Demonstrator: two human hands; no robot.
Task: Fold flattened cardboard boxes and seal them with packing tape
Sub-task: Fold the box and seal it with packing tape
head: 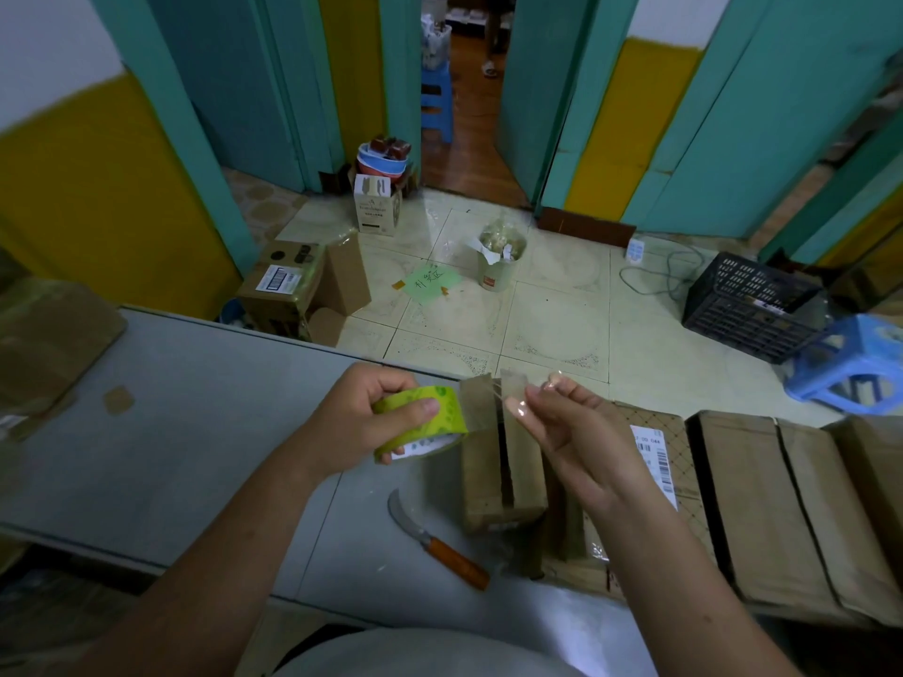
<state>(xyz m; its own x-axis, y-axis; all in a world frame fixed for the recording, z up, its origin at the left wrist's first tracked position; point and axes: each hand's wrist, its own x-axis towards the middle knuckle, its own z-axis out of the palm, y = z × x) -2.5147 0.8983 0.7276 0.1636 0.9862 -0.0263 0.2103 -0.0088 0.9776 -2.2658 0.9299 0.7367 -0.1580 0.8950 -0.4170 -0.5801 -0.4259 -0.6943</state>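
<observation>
My left hand (361, 412) grips a roll of packing tape (419, 422) with a green core, held above the grey table (195, 412). My right hand (562, 427) pinches the free end of the clear tape strip (508, 390) between thumb and fingers, stretched a short way from the roll. Right below the strip stands a small folded cardboard box (503, 461) with its two top flaps meeting at an open seam. The tape hangs just above that seam.
A knife with an orange handle (437, 542) lies on the table near the box. Flattened and folded cardboard boxes (762, 495) line the table's right side; more flat cardboard (44, 344) lies at the left. Beyond the table edge the tiled floor holds boxes, a black crate (747, 305) and a blue stool (850, 364).
</observation>
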